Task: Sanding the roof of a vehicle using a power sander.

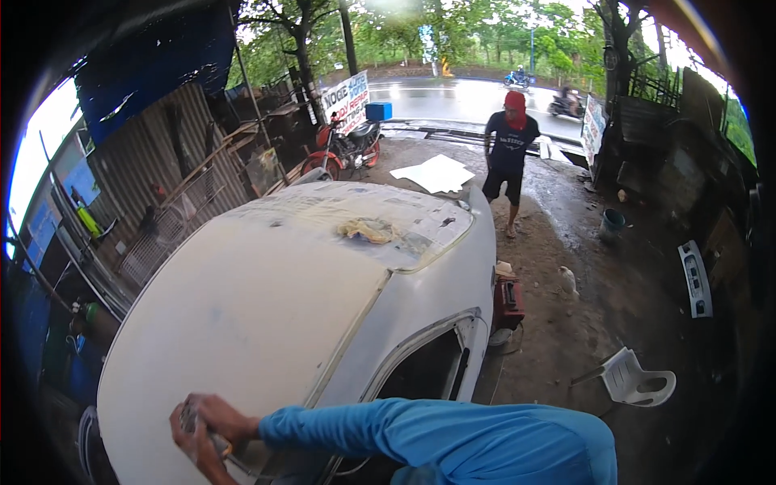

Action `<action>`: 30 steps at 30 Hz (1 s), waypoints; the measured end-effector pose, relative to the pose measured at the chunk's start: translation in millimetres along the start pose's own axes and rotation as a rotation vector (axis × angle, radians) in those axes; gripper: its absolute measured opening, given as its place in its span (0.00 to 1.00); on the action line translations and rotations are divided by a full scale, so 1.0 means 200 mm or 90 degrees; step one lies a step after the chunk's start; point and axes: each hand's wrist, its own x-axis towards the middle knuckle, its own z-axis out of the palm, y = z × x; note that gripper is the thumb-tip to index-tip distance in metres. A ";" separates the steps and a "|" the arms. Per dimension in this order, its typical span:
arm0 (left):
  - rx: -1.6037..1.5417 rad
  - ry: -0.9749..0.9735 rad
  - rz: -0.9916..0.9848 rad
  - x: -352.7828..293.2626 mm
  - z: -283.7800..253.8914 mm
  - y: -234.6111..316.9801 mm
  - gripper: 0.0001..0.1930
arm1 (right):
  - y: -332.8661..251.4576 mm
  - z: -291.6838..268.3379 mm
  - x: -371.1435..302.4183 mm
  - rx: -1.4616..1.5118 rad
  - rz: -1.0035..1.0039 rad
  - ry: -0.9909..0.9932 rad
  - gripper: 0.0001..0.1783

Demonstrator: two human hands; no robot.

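Both my hands are closed around a dusty, grey, power-sander-like tool on the near left of a car roof. My left hand grips it from the left side, its fingers partly hidden. My right hand lies over it from the right, the arm in a blue sleeve reaching across the picture. A thin cord runs from near the tool toward the lower edge. The roof is coated pale cream. Beyond it, masking paper covers the car's far glass, with a crumpled yellowish cloth lying on it.
Past the car stands a person in dark clothes and a red head covering. To the right are a white plastic chair, a loose bumper, a bucket and a red machine. A red motorcycle is parked at the far left.
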 end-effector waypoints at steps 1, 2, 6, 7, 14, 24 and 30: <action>0.026 0.025 0.003 -0.03 -0.16 -0.06 0.24 | -0.06 0.14 -0.01 0.011 -0.013 -0.035 0.19; 0.039 0.036 -0.010 -0.05 -0.32 -0.11 0.24 | -0.12 0.28 -0.02 0.100 0.066 -0.038 0.17; 0.072 0.103 -0.041 -0.20 -0.85 -0.24 0.27 | -0.31 0.72 -0.05 0.243 0.155 -0.123 0.19; 0.122 0.126 -0.041 -0.25 -0.95 -0.24 0.27 | -0.36 0.81 -0.07 0.240 0.202 -0.232 0.22; 0.124 0.231 -0.106 -0.41 -1.21 -0.20 0.26 | -0.53 1.20 -0.13 0.090 -0.040 -0.002 0.18; 0.045 0.135 -0.033 0.06 -0.19 -0.08 0.20 | 0.10 0.26 0.07 -0.021 0.184 -0.318 0.55; -0.040 -0.053 0.003 0.30 0.60 0.07 0.26 | 0.09 -0.67 0.27 -0.011 0.376 -0.151 0.41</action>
